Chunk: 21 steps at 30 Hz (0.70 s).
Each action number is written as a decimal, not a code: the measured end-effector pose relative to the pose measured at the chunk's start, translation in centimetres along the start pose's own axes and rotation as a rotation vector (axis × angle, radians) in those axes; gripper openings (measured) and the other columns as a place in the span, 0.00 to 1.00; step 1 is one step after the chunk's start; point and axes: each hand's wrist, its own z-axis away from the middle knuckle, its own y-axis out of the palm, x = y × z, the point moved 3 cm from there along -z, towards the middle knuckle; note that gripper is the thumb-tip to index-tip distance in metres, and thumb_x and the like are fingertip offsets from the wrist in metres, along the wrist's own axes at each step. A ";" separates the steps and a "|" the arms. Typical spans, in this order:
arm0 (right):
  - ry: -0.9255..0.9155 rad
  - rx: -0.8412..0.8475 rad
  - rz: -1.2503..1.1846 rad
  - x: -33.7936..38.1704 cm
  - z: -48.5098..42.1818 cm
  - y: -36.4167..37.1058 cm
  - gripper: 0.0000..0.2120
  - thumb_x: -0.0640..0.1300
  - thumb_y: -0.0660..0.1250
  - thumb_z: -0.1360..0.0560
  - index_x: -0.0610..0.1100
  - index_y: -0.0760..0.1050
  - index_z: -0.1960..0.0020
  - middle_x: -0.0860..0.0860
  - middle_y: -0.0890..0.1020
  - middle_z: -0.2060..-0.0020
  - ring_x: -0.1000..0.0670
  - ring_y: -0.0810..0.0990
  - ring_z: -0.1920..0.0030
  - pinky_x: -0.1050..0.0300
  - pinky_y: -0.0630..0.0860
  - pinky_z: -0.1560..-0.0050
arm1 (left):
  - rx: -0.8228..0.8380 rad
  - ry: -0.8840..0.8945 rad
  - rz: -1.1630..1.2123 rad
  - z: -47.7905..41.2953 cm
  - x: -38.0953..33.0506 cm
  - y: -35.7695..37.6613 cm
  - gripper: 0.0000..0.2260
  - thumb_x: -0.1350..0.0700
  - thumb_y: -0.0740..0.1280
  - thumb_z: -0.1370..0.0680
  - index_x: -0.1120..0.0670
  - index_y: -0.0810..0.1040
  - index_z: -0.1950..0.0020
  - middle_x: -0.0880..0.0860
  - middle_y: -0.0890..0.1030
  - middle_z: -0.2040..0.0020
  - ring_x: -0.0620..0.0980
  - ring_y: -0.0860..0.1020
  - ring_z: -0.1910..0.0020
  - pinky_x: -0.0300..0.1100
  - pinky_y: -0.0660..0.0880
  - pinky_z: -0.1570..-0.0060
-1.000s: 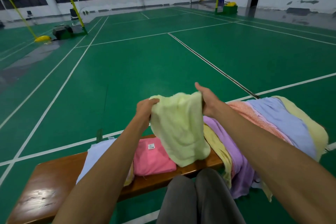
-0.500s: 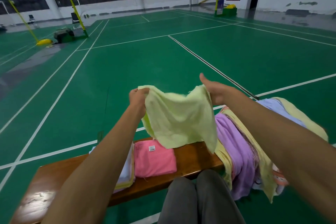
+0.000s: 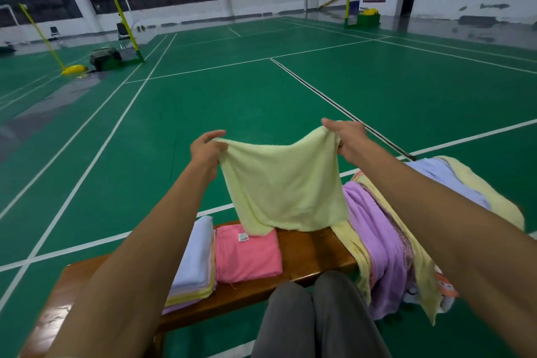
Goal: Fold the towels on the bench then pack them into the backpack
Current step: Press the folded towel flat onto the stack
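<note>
- L hand: fingers curled, top-left corner of pale yellow towel pinched between thumb and fingers.
- R hand: fingers clenched on top-right corner of same towel; thumb laid along upper edge.
- Towel held up in air between both hands, spread nearly flat, top edge sagging slightly in the middle. Lower hem hangs just above the bench; its left lower corner overlaps the far edge of the folded pink towel in view. Contact cannot be told.
- Pink towel lies folded on bench, small white label visible near its far edge.
- Stack of folded towels (white on top, pink/yellow/lilac layers below) sits just left of the pink one, touching it; partly hidden by L forearm.
- Heap of unfolded towels (lilac, yellow, pale blue, patterned) draped over the bench's right end, hanging down toward the green floor.
- Grey-trousered knees seen at near edge of bench.
- Backpack not identified in view.
- Vs. 0.5 s ago: hands moved further apart; towel was bunched and creased, now pulled taut and opened out wide. Vs. 1.0 s ago: hands were close together, towel hanging as a narrow drooping fold. Folded items on bench unchanged.
</note>
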 end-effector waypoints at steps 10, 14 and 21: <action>-0.255 -0.130 0.355 3.0 -0.7 -1.2 0.14 0.40 0.75 0.27 0.41 0.76 0.44 0.47 0.81 0.47 0.48 0.80 0.50 0.52 0.79 0.48 | 0.031 0.393 -0.721 0.1 -2.1 0.1 0.15 0.68 0.62 0.26 0.57 0.84 0.46 0.51 0.82 0.50 0.51 0.78 0.49 0.45 0.76 0.46; -0.348 -0.121 0.513 3.6 -0.7 -1.7 0.18 0.35 0.68 0.26 0.44 0.79 0.37 0.47 0.79 0.41 0.47 0.78 0.44 0.55 0.76 0.46 | 0.017 0.578 -1.133 -0.2 -2.4 0.8 0.09 0.65 0.62 0.23 0.60 0.82 0.49 0.59 0.78 0.51 0.61 0.77 0.52 0.48 0.72 0.55; -0.526 -0.058 1.012 4.7 0.2 -3.5 0.10 0.41 0.75 0.29 0.43 0.84 0.47 0.46 0.85 0.51 0.45 0.81 0.50 0.52 0.78 0.47 | -0.044 0.714 -1.468 0.8 -3.4 1.5 0.09 0.55 0.63 0.18 0.59 0.78 0.51 0.61 0.79 0.55 0.63 0.79 0.56 0.50 0.71 0.59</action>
